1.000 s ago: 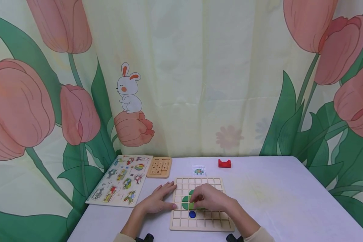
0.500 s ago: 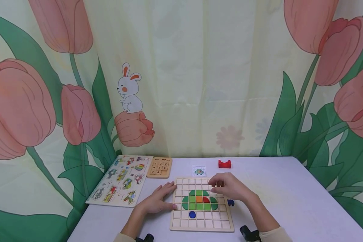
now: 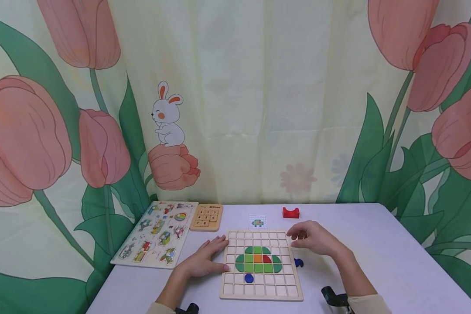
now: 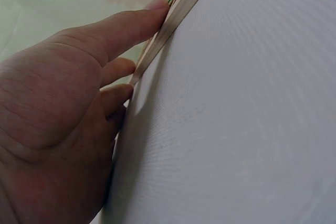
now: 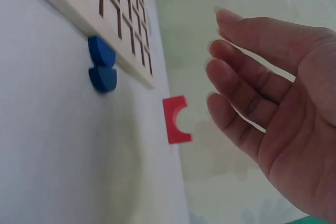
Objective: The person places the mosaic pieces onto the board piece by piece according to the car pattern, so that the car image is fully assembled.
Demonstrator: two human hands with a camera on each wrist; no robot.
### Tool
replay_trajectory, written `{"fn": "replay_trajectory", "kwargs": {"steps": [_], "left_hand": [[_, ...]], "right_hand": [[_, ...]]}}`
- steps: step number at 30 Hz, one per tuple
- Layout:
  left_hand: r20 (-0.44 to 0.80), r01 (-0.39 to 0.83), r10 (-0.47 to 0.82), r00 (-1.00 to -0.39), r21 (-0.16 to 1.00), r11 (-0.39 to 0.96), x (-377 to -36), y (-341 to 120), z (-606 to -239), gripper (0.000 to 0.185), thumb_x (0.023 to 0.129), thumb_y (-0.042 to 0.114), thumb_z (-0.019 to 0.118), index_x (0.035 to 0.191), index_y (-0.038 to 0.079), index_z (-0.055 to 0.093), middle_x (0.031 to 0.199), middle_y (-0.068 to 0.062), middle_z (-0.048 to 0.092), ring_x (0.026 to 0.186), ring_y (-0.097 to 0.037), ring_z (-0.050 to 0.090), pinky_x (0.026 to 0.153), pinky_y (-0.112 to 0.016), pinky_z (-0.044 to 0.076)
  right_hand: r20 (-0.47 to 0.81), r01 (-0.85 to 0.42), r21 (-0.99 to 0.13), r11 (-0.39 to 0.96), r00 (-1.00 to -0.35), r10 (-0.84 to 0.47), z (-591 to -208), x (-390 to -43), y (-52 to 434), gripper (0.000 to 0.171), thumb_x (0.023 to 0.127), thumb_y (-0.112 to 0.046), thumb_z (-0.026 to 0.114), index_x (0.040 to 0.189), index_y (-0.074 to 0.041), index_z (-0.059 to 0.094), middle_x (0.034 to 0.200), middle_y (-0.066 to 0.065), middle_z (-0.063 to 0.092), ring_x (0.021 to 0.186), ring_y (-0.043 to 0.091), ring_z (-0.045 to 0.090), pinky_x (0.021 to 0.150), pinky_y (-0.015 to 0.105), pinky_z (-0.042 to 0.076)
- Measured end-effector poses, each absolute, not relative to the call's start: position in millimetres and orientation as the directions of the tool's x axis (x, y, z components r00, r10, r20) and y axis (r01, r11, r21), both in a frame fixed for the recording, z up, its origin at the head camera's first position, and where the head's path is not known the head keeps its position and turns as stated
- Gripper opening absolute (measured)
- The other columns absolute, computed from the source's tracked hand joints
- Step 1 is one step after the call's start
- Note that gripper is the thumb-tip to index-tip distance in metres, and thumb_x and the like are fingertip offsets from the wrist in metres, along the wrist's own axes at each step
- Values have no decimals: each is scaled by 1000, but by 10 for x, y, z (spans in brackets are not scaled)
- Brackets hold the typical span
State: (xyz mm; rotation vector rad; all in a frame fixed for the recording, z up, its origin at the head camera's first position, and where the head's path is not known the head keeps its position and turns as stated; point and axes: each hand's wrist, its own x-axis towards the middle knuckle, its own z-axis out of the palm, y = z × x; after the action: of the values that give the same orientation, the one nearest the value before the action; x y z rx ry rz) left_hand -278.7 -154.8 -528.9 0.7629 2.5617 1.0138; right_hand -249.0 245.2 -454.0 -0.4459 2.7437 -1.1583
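Note:
A wooden grid board (image 3: 235, 289) lies on the table, its middle squares filled with green pieces (image 3: 257, 267), an orange square (image 3: 257, 258) and a red piece (image 3: 267, 259). My left hand (image 3: 204, 260) rests against the board's left edge, thumb and fingertips touching it. Off the upper right edge hovers my right hand (image 3: 318, 239), fingers loosely bent and holding nothing, as the right wrist view confirms. A blue round piece (image 3: 249, 278) sits on a lower square. Two blue half-round pieces (image 5: 102, 51) lie beside the board's right edge, below my right hand.
Behind the board lies a small pattern card (image 3: 257, 222). A red block with a curved notch (image 3: 291, 213) stands at the back. To the left are a wooden number board (image 3: 206, 217) and a picture puzzle board (image 3: 155, 233). A printed curtain (image 3: 235, 131) hangs behind the table.
My right hand has lifted off the middle of the board and moved right, past its edge, uncovering the orange and red pieces. My left hand has stayed in place.

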Motion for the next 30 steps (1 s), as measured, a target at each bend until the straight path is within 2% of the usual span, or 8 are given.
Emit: {"fn": "replay_trajectory", "kwargs": {"steps": [3, 8, 15, 21, 30], "left_hand": [[-68, 366, 566, -822, 697, 616, -2782, -1542, -5286, 90, 88, 54, 78, 161, 16, 41, 173, -6, 26, 163, -32, 15, 132, -59, 1], [-71, 362, 562, -824, 697, 619, -2772, -1537, -5277, 90, 87, 54, 78, 161, 17, 41, 173, -6, 26, 163, -32, 15, 132, -59, 1], [-72, 366, 566, -822, 694, 620, -2779, -1541, -5272, 90, 88, 54, 77, 161, 17, 41, 173, -6, 25, 163, -32, 14, 132, -60, 1], [-68, 374, 570, -819, 691, 619, -2777, -1546, -5265, 90, 88, 55, 77, 161, 17, 41, 173, -6, 25, 163, -32, 15, 132, -60, 1], [-79, 358, 562, -823, 697, 622, -2762, -1538, -5253, 90, 88, 55, 77, 161, 17, 41, 173, -5, 26, 163, -31, 14, 132, -59, 1]], "right_hand": [[-48, -178, -717, 674, -952, -302, -4585, -2492, 2516, 26, 87, -8, 82, 112, -9, 78, 98, 5, 72, 87, 20, 60, 72, 27, 58], [-126, -118, -729, 674, -945, -301, -4657, -2497, 2594, 21, 85, -3, 82, 106, -8, 79, 89, 4, 69, 84, 21, 59, 71, 29, 55], [-164, -131, -753, 645, -912, -376, -4731, -2515, 2668, 21, 83, -3, 84, 102, -9, 79, 84, 4, 68, 82, 21, 59, 69, 29, 50], [-206, -117, -735, 668, -900, -385, -4775, -2509, 2689, 22, 81, -5, 87, 100, -12, 79, 88, 4, 70, 84, 21, 59, 73, 31, 52], [-223, -123, -705, 698, -896, -383, -4815, -2477, 2633, 17, 79, -6, 89, 90, -13, 78, 82, 3, 67, 80, 20, 58, 67, 28, 51]]}}
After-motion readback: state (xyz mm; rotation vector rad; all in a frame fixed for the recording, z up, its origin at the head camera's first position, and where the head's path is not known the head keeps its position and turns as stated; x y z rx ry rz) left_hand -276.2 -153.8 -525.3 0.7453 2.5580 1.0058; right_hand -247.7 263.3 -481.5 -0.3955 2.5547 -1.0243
